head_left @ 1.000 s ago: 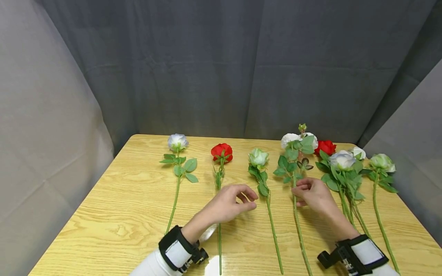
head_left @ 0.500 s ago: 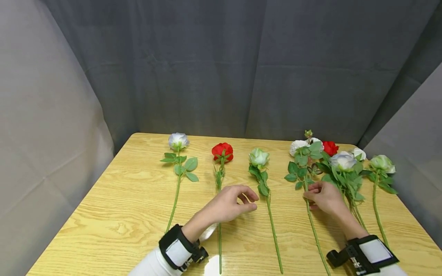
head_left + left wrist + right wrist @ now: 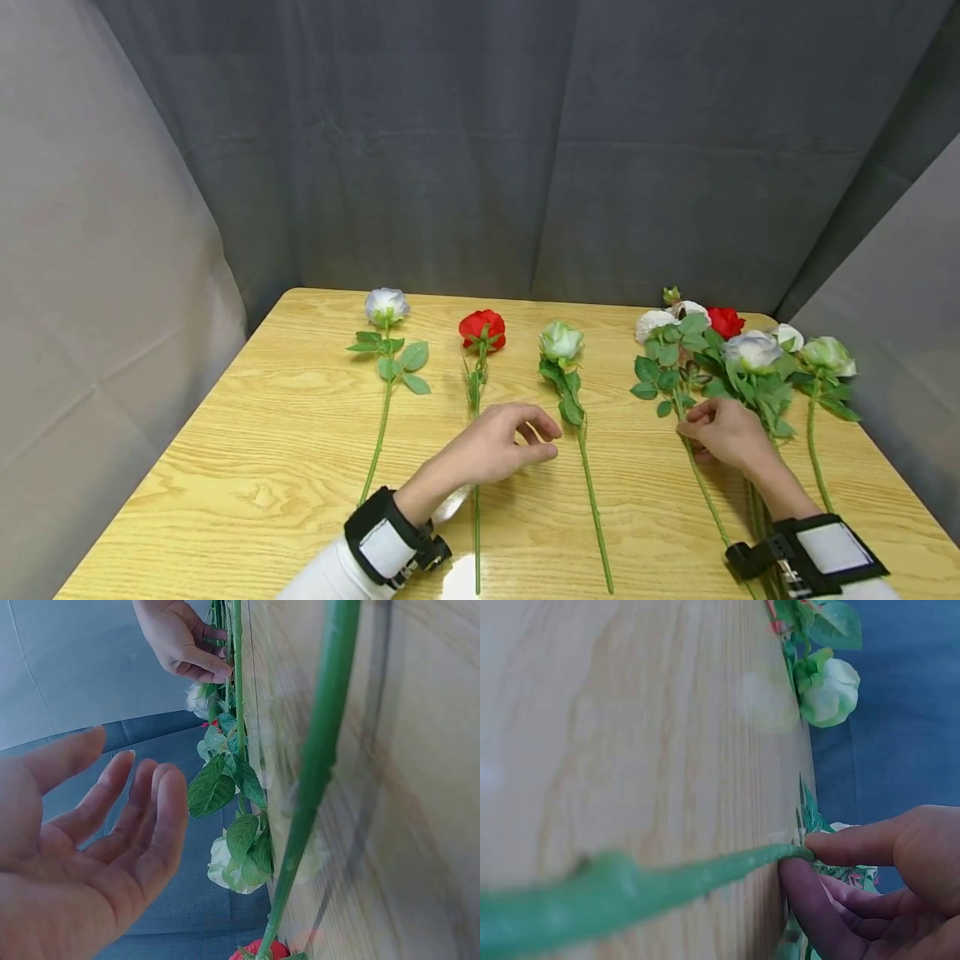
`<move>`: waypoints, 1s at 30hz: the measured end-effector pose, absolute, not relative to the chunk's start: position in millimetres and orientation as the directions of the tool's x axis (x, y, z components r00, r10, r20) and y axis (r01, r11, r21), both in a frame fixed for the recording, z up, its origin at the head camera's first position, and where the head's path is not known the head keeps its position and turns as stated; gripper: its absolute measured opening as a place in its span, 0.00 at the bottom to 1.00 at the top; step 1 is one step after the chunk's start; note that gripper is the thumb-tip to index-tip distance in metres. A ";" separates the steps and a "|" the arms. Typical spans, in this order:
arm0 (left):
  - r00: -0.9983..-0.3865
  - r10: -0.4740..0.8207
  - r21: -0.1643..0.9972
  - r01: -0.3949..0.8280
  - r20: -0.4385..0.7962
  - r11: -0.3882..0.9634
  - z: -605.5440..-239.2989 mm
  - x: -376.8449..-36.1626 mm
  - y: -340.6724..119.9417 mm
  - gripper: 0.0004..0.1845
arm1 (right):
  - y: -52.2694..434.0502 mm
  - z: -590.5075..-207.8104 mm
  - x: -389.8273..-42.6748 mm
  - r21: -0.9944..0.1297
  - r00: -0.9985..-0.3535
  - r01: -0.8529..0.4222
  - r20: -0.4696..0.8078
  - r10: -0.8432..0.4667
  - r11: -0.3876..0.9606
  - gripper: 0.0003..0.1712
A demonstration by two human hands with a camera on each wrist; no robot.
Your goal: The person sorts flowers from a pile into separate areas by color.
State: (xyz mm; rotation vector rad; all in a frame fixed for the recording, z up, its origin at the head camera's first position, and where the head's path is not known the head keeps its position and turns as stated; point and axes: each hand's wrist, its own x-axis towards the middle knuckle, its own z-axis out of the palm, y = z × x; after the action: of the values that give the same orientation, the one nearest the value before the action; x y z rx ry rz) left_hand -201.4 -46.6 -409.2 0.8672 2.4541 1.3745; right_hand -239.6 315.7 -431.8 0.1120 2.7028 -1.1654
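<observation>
Pinched between thumb and forefinger of the right hand [image 3: 723,432], the stem of a white-flowered sprig [image 3: 693,467] lies low against the wooden table [image 3: 285,433] at the right of the head view; the right wrist view shows the same pinch up close, with the stem running out blurred toward the lower left of that frame. Its white blooms [image 3: 660,321] sit at the far right end of the tabletop, pressed in among a cluster of other flowers (a red one, a pale one and a greenish one, their leaves overlapping so that the stems are hard to tell apart). The sprig's lower end is cut off by the bottom edge of the frame beside the wristband.

Near the middle of the frame the left hand [image 3: 498,446] hovers with fingers loosely curled and holding nothing, between the red rose [image 3: 482,330] and the pale green rose [image 3: 562,342]. It covers part of the red rose's stem. A lavender-white rose [image 3: 386,306] lies apart at centre left.
</observation>
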 end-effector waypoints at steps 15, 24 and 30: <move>-0.801 0.590 0.829 0.395 0.100 0.396 -408.9 -202.1 -47.4 0.05 | 322.0 -421.4 -236.1 -0.588 -0.995 0.009 -0.085 -0.050 0.809 0.20; -0.798 0.596 0.825 0.395 0.089 0.405 -407.6 -202.3 -49.9 0.06 | 345.6 -405.6 -233.1 -0.421 -0.990 0.000 -0.127 -0.059 0.907 0.14; -0.790 0.606 0.819 0.406 0.091 0.406 -408.5 -203.3 -50.4 0.06 | 360.2 -403.3 -225.7 -0.344 -0.987 0.082 -0.161 0.027 0.935 0.20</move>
State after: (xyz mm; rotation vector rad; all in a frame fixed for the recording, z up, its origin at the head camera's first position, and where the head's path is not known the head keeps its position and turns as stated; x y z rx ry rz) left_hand -203.3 -50.4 -408.5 0.8938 2.4415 1.3288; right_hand -225.7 360.2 -403.3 0.0836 2.9383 -0.5325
